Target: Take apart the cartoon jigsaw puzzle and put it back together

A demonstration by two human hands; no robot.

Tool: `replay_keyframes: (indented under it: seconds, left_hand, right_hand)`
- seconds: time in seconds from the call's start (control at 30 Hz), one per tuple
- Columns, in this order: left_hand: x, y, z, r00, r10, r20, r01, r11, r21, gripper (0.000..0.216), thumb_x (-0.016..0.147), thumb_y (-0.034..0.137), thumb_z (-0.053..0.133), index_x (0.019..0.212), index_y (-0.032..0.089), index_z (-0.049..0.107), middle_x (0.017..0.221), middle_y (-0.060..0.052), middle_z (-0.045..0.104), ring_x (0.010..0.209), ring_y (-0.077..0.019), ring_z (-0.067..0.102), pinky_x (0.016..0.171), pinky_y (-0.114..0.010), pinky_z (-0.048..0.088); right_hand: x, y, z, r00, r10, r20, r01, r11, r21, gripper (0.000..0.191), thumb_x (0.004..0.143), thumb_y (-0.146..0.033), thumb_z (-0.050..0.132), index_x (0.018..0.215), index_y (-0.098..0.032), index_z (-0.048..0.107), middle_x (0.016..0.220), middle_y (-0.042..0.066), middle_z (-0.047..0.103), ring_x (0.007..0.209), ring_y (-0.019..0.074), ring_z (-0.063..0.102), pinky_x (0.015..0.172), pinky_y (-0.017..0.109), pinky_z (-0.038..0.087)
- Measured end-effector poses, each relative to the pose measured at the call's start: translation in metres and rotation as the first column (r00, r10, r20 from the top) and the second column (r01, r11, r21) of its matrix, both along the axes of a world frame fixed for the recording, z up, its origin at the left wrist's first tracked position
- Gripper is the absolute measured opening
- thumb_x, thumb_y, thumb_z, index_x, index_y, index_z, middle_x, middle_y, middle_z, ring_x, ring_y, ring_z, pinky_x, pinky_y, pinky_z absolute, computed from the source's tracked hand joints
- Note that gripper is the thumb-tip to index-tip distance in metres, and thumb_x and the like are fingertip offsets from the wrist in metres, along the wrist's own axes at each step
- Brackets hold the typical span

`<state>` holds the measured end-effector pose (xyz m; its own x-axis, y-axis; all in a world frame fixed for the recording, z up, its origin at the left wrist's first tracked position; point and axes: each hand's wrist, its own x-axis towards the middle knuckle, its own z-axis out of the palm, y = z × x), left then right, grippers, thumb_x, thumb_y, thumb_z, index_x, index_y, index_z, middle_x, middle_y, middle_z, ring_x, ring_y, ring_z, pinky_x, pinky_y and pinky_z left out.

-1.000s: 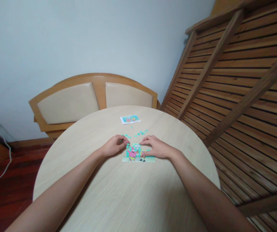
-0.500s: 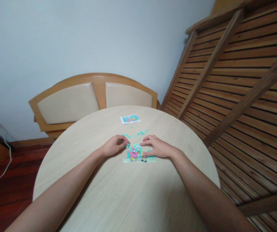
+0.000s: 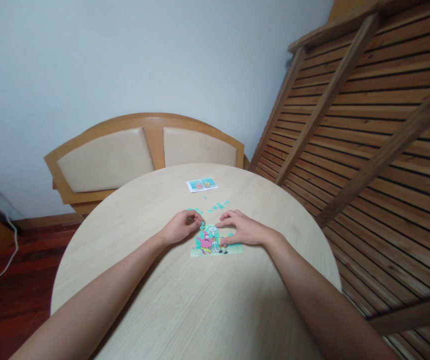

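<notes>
A partly assembled jigsaw puzzle (image 3: 206,245) with pink, white and yellow cartoon figures on teal lies flat on the table before me. My left hand (image 3: 183,226) pinches a small teal puzzle piece (image 3: 202,226) between thumb and fingertips, at the puzzle's upper left edge. On the other side my right hand (image 3: 243,227) has its thumb and fingers apart. Its thumb touches the puzzle near the yellow figure, and its fingertips reach the upper edge. Part of the puzzle's right side is hidden under that hand.
Several loose teal pieces (image 3: 219,205) are scattered beyond the puzzle on the round wooden table (image 3: 185,310). Farther back lies a picture card (image 3: 202,185) with the same figures. A padded headboard (image 3: 106,157) stands behind the table, and a slatted wooden panel (image 3: 372,150) leans at the right.
My left hand has shifted slightly right with the puzzle piece, closer to the assembled part. The puzzle has slid a little toward me. My right hand has hardly moved.
</notes>
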<state>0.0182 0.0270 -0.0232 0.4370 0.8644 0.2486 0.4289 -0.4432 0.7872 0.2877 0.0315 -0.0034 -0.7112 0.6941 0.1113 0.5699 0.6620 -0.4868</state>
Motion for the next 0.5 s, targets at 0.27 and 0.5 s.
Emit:
replay_keyframes:
  seconds: [0.27,0.5]
  left_hand:
    - [0.0015,0.001,-0.0003,0.994,0.009,-0.108,0.0,0.997,0.082,0.019,0.088,0.028,0.056,0.087,0.016,0.071,0.086,-0.007,0.073,0.081,-0.0193,0.064,0.079,-0.031,0.05]
    - [0.0009,0.0004,0.0007,0.967,0.079,-0.242,-0.018,0.97,0.244,0.016,0.086,0.023,0.058,0.086,0.019,0.073,0.085,-0.006,0.073,0.085,-0.021,0.065,0.084,-0.032,0.049]
  right_hand:
    - [0.0004,-0.0001,-0.0005,1.0,0.007,-0.001,-0.007,1.0,0.003,0.06,0.072,-0.059,0.078,0.123,-0.028,0.07,0.127,0.009,0.057,0.121,0.0278,0.049,0.109,0.042,0.038]
    - [0.0001,0.0003,-0.001,1.0,0.011,0.0,-0.011,1.0,0.02,0.06,0.072,-0.059,0.078,0.123,-0.029,0.07,0.127,0.008,0.058,0.121,0.0278,0.05,0.108,0.042,0.038]
